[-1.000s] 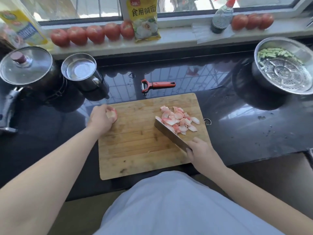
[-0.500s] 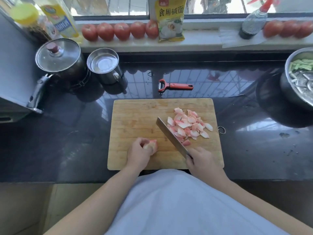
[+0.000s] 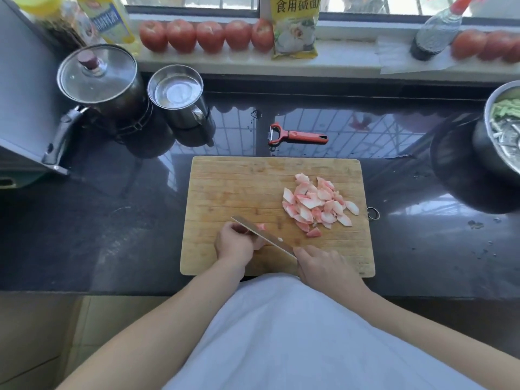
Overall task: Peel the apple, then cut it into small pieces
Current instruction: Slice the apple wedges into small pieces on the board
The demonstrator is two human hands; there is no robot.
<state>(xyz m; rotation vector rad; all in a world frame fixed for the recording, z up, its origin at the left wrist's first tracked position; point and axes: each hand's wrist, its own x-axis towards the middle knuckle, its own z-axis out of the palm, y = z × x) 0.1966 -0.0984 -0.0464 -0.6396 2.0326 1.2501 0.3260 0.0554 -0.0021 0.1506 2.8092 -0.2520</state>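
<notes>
On the dark surface (image 3: 126,220) lay a board (image 3: 230,187). The left hand (image 3: 235,243) curled its fingers round the apple (image 3: 260,228) to steady it while the right hand (image 3: 323,266) gripped the knife (image 3: 261,235) above it; pieces (image 3: 318,204) were piled aside, clear of the cut.

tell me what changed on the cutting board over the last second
The left hand carried the apple chunk from the board's far left edge to the near middle. The right hand swung the knife left, away from the pile of cut pieces, onto the chunk. The pile, cutting board and peeler stayed put.
</notes>
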